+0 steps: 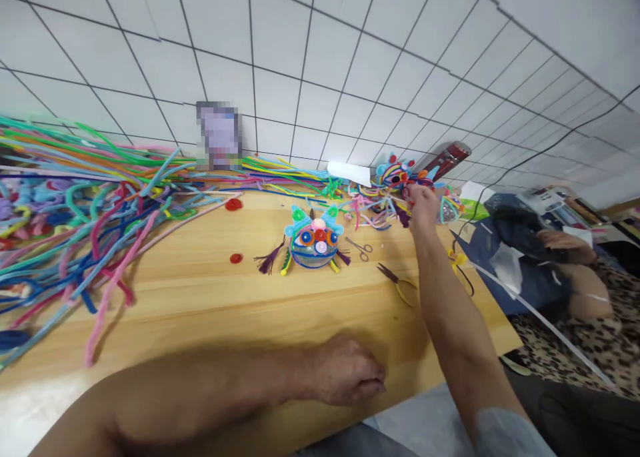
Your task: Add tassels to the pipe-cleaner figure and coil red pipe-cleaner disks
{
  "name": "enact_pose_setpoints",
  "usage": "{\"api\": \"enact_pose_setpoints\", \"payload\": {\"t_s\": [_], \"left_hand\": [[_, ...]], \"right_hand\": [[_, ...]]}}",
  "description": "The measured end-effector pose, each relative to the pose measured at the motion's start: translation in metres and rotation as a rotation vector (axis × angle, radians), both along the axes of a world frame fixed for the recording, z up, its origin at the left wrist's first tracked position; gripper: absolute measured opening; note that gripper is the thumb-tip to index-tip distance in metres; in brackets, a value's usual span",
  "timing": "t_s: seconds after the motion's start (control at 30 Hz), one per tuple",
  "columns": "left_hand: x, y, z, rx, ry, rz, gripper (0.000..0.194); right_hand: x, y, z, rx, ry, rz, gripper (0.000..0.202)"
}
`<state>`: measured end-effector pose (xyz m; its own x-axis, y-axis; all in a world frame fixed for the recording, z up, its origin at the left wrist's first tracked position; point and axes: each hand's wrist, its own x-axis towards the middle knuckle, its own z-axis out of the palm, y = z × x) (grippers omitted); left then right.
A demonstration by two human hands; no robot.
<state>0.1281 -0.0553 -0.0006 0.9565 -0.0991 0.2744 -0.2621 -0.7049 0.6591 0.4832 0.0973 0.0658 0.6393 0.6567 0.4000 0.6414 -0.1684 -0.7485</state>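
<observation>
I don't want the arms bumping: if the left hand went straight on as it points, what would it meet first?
Most likely the right forearm; its height is unclear, so the left hand might pass under it.

Craft wkshp w/ pipe cleaners (120, 197)

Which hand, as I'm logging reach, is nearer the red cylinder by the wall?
Right. The right hand is close in front of the red cylinder, slightly left; the left hand rests much farther away, near the front edge of the table.
</observation>
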Motion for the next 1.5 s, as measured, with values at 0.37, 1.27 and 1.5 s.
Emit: {"api": "enact_pose_setpoints", "payload": {"t_s": [0.37, 1.27, 1.5], "left_hand": [[0.0, -0.001, 0.002, -0.46, 0.069, 0.161, 0.017], [0.193, 0.129, 0.057, -1.525, -0.43, 1.091, 0.026], [0.185, 0.129, 0.056, -1.508, -0.506, 1.088, 0.03]], "right_hand": [[-0.027, -0.032, -0.015, 0.104, 0.044, 0.025, 0.031], [-0.029, -0.049, -0.03, -0.418, -0.719, 0.393, 0.026], [-0.024, -0.023, -0.031, -0.425, -0.578, 0.412, 0.023]]}}
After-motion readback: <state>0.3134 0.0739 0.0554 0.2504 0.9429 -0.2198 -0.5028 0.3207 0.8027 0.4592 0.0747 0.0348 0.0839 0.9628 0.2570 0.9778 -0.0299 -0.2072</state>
